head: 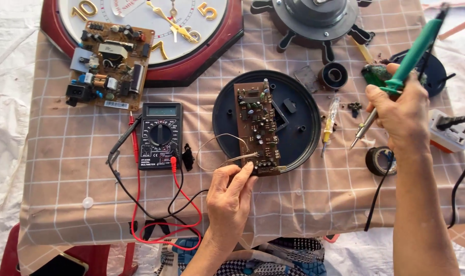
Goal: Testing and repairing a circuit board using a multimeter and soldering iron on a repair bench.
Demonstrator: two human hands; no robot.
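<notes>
Left hand [231, 191], near, pinches a solder wire [219, 153] against the brown board's [257, 130] near edge on the dark round base [299, 110]. Right hand [400, 110], fingers wrapped around a green iron [407, 64], hovers right, well apart from the board; soldering looks not yet begun.

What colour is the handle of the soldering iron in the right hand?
Green: the soldering iron handle is green, with a metal tip, held in the right hand. Head view shows it best.
</notes>
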